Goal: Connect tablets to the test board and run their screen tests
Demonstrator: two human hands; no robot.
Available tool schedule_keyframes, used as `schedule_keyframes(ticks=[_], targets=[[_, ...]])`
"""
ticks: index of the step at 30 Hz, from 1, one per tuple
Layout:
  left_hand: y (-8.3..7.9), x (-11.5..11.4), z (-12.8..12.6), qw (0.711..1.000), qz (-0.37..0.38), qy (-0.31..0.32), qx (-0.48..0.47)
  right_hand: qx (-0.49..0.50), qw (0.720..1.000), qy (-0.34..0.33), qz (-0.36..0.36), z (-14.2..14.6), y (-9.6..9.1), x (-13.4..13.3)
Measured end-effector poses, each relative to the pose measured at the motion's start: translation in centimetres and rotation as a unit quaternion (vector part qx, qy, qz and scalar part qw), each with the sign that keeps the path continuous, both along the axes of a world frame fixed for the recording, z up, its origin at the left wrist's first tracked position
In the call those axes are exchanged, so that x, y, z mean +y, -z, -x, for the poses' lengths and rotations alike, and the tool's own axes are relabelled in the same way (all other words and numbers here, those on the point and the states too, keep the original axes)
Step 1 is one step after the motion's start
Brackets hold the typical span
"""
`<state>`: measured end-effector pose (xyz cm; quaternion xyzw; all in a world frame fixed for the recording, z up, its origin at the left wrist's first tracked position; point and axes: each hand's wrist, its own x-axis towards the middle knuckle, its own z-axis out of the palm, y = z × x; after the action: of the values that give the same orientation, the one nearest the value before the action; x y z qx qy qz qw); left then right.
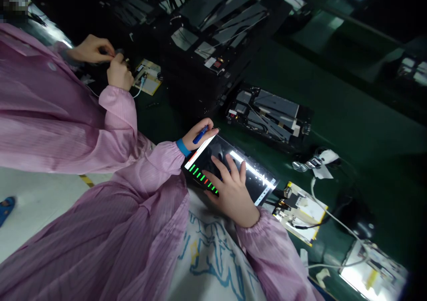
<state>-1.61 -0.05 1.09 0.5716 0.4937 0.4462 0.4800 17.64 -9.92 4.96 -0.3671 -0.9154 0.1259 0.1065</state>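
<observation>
My left hand (195,138), with a blue wristband, grips a blue pen (201,134) at the far corner of a black tablet (200,174). The tablet's lit screen shows green and red bars and a bright white line. My right hand (231,194) lies on the screen with its fingers spread and holds nothing. Part of the display is hidden under that hand.
A co-worker's hands (108,60) work at a yellow-taped circuit board (147,76) at upper left. Opened tablet units (270,114) sit on the green bench mat (333,91). Taped boards (298,212) and white cables (333,221) lie at right.
</observation>
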Motion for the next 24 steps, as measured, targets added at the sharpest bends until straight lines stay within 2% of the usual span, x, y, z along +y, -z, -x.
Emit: schedule_keyframes(ticks=[9,19,22,24], targets=[[0.2,0.1,0.0,1.000,0.002,0.006,-0.007,-0.010,1.000,0.016,-0.009,-0.3,0.1,0.2],[0.4,0.2,0.0,1.000,0.003,0.002,-0.005,0.010,1.000,0.001,-0.017,-0.6,0.5,-0.2],[0.4,0.2,0.0,1.000,0.004,-0.003,-0.002,0.047,0.999,0.012,-0.010,-1.4,0.0,0.7],[0.3,0.1,0.1,1.000,0.011,-0.009,-0.002,0.077,0.996,0.049,-0.015,-2.0,-0.5,2.1]])
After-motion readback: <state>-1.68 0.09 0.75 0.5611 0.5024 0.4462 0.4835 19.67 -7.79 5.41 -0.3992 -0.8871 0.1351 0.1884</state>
